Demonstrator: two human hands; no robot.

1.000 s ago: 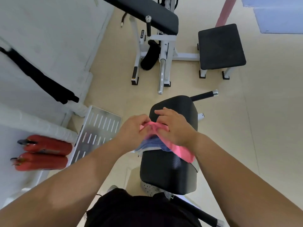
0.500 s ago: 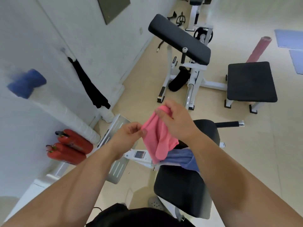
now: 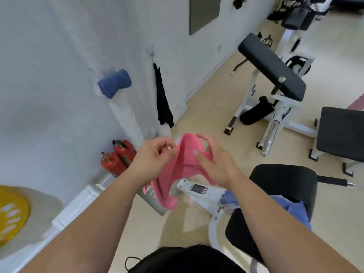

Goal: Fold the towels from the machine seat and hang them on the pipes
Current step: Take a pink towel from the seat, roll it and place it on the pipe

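A pink towel (image 3: 178,170) hangs in the air between my two hands, bunched and drooping down. My left hand (image 3: 152,157) pinches its left edge. My right hand (image 3: 213,163) grips its right side with the thumb on the cloth. A blue towel (image 3: 293,210) lies crumpled on the black machine seat (image 3: 283,177) at the lower right, partly hidden by my right forearm. On the wall at the left a white wrapped pipe (image 3: 126,117) slants down, with a folded blue towel (image 3: 115,83) hung over its upper end.
Two red fire extinguishers (image 3: 118,156) stand by the wall under the pipe. A black cloth (image 3: 163,101) hangs from a wall hook. A black padded bench machine (image 3: 272,66) and a black stool (image 3: 342,133) stand on the beige floor ahead. A yellow basket (image 3: 11,211) sits at far left.
The pink towel was lifted off the seat and raised in both hands. My view swung left toward the wall and pipe, and my hands moved apart on the towel.
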